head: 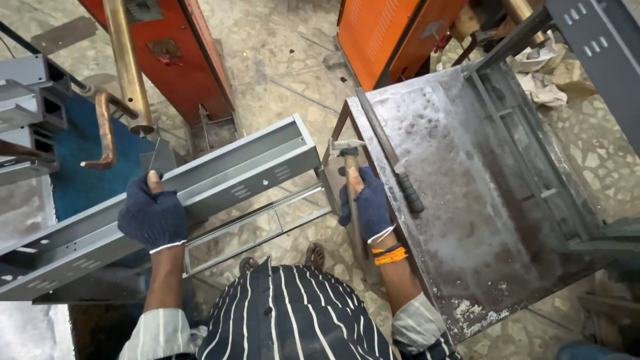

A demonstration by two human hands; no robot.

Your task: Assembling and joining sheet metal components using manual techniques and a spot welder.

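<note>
While the person looks down past a striped shirt [293,313], both hands, each in a dark blue knitted glove, are busy. The left hand [153,215] has its fingers closed around the upper edge of a long grey sheet-metal channel [200,193], which lies slanted from the lower left up to the middle of the view; the thumb lies on the rim. The right hand [367,205] is wrapped fully around the wooden handle of a hammer [349,175], whose steel head sits just beside the open end of the channel and near the corner of a worn metal work table [467,220]. On this table lies one second tool with a black ribbed grip [400,175] (I cannot tell its kind). I judge that a blow could slip off the thin edge and dent the channel, or that the channel could twist in the one-handed hold, because I cannot see what supports its far end; the sandalled feet [313,255] stand directly below. Farther away two copper-coloured welding arms [123,67] reach over a blue surface [83,170], and two orange machine cabinets [393,33] stand on the stone floor [280,60]. By count: two gloves, one hammer, one channel in hand, one table.
</note>
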